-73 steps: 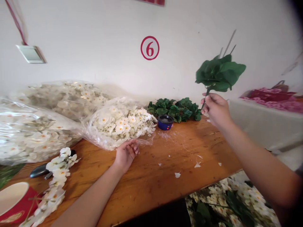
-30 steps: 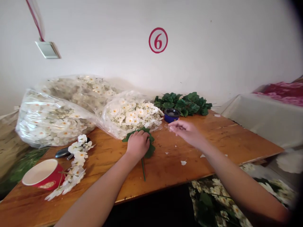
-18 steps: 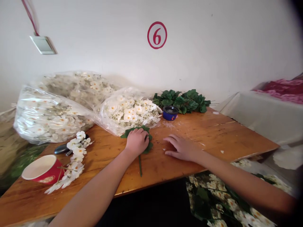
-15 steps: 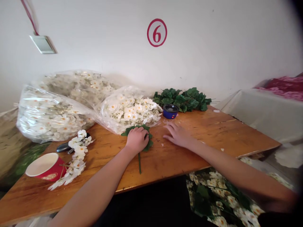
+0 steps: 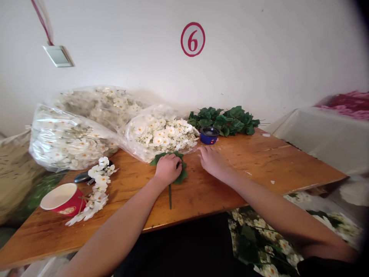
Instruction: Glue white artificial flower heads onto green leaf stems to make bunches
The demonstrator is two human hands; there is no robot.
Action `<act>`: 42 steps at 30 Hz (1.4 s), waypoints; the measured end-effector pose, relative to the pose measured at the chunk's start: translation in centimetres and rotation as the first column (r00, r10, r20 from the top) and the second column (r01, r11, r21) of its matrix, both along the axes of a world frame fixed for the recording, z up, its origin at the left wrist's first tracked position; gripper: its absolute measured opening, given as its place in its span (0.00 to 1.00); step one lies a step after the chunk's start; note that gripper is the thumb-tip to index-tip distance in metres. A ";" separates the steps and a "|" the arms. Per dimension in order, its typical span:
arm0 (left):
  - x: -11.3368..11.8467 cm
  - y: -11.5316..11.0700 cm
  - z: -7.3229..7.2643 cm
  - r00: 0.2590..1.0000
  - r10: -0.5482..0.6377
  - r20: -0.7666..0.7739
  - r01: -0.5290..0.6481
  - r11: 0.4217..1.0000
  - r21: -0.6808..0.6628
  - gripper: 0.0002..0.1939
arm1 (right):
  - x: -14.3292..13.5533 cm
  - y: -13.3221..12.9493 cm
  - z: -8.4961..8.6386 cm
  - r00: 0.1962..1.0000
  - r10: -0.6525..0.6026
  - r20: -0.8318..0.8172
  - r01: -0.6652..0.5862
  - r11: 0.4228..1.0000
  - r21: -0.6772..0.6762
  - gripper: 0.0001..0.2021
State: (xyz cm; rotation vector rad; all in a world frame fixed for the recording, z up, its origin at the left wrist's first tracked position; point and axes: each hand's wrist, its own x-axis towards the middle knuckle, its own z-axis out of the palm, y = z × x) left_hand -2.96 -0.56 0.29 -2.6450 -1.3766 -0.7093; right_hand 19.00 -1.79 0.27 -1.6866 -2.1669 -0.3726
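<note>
My left hand (image 5: 168,168) is closed round a spray of green artificial leaves (image 5: 182,176), pressed down near the table's middle. Its bare green stem (image 5: 170,197) points toward the front edge. My right hand (image 5: 211,161) rests low over the wood to the right, its fingers slightly bent and apart from the leaves, with nothing visible in it. Just beyond its fingertips stands a small blue pot (image 5: 209,139) with a dark top and a lit red light. White artificial flowers (image 5: 170,134) spill from a clear plastic bag (image 5: 134,148) behind my left hand.
Green leaf sprays (image 5: 238,121) lie at the back by the wall. At left are a red paper cup (image 5: 67,204), a flower spray (image 5: 100,184) leaning against it, and a dark-handled tool (image 5: 82,177). Below the table's front edge, more white flowers (image 5: 268,231) fill the right side.
My right hand has moved slightly left and forward, toward the bag's edge, its fingers now more bent. My left hand stays on the leaf spray. The whole view has shifted a little.
</note>
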 end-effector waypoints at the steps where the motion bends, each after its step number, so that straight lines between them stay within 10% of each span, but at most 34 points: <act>1: 0.0 0.0 0.0 1.000 0.004 -0.013 -0.004 1.000 0.004 0.09 | -0.3 0.2 0.2 0.999 0.023 -0.028 -0.023 1.000 0.003 0.16; 6: 0.0 -0.2 0.1 0.998 0.042 -0.047 -0.041 0.999 0.023 0.09 | -3.0 0.8 0.9 0.973 0.183 -0.138 -0.191 0.980 -0.052 0.14; 14: 0.0 -0.5 0.2 0.997 0.057 -0.048 -0.057 0.998 0.002 0.09 | -5.7 8.3 4.3 0.912 -0.072 -0.403 0.076 0.997 -0.006 0.18; 21: 0.0 -0.6 -0.1 0.998 0.054 -0.036 -0.054 0.999 0.010 0.09 | -6.8 13.2 4.5 0.888 -0.089 -0.451 0.019 0.987 -0.158 0.13; 36: -0.1 -0.5 0.5 0.997 0.060 0.058 -0.058 0.998 -0.033 0.08 | -4.0 8.4 5.7 0.712 0.356 -0.606 -0.091 0.902 0.423 0.09; 42: -0.3 -0.3 0.7 0.992 0.084 0.090 -0.077 0.994 -0.080 0.08 | -3.4 8.8 3.4 0.924 0.163 -0.347 -0.078 0.966 0.247 0.24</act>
